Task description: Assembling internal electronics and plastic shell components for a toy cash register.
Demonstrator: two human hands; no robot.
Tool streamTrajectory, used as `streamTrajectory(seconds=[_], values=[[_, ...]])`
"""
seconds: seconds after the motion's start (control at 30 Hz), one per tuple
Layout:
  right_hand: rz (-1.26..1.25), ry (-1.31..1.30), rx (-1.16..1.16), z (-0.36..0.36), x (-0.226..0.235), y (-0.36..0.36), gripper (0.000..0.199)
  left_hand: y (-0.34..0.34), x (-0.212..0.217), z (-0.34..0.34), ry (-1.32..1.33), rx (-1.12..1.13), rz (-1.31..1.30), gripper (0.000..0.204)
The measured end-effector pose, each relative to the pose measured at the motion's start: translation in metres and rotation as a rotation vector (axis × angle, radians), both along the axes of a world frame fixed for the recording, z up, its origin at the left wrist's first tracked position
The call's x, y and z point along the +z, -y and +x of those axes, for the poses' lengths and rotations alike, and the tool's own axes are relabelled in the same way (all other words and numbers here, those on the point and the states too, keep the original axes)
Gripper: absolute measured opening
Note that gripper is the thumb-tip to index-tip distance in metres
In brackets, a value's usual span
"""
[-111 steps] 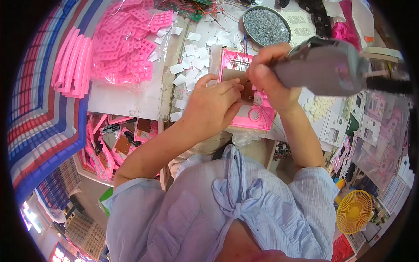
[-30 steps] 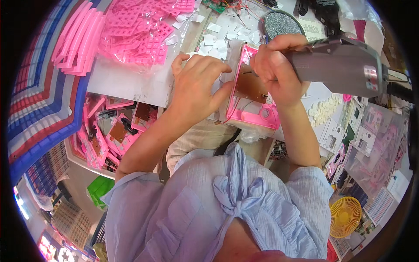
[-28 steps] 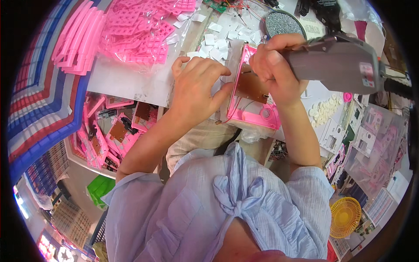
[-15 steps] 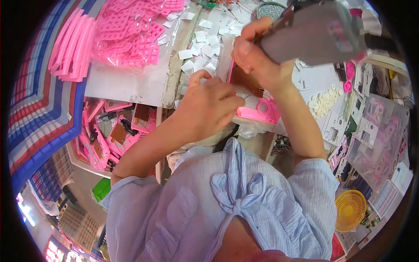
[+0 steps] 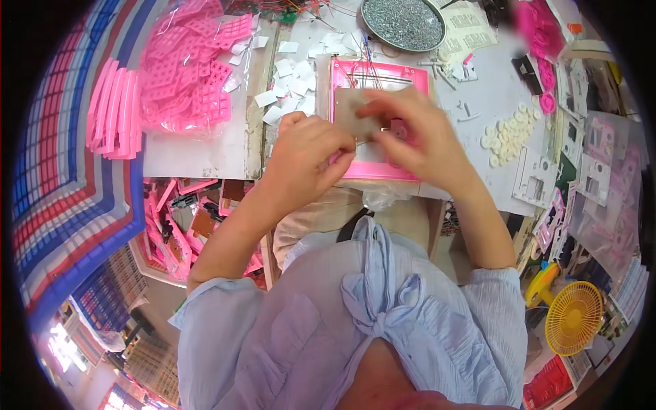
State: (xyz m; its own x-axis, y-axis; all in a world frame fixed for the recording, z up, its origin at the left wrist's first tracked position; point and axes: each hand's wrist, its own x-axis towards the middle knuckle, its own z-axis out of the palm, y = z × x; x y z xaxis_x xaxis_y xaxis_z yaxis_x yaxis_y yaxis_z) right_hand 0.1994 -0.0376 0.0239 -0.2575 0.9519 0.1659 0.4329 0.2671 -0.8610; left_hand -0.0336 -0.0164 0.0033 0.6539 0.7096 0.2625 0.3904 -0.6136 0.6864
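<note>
Gone from the right hand is the grey tool; both hands now pinch a brownish board over the pink frame at upper centre. Left hand (fingers curled) grips its lower edge; motion blur hides the right fingertips.

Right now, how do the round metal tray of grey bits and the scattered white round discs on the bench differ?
The round metal tray of small grey bits sits at the far edge of the bench, above the pink frame; the white round discs lie further right. The grey bits are held inside a rim; the discs lie loose on the bare surface. The grey bits are much finer than the discs. Neither hand touches either.
</note>
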Motion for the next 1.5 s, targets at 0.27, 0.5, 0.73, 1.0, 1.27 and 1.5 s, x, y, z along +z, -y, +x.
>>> streamTrajectory(seconds=[0.27,0.5,0.73,1.0,1.27,1.5], values=[[-0.026,0.112,0.139,-0.011,-0.001,-0.009,0.028,0.004,0.001,0.009,0.055,0.111,-0.007,0.016],[-0.145,-0.026,-0.069,-0.011,-0.004,0.004,0.016,0.009,-0.003,0.026,0.138,0.275,-0.176,0.023],[-0.093,-0.226,-0.228,-0.016,-0.022,0.007,0.013,0.007,-0.006,0.036,0.185,0.309,-0.184,0.028],[-0.167,-0.291,-0.239,-0.018,-0.023,0.008,0.013,0.007,-0.011,0.037,0.042,0.299,0.131,0.033],[-0.218,-0.415,-0.252,-0.019,-0.023,0.010,0.019,-0.002,0.004,0.022,0.013,0.285,0.145,0.026],[-0.141,-0.321,-0.236,-0.020,-0.021,0.011,0.019,0.004,-0.002,0.023,0.067,0.271,-0.035,0.014]])
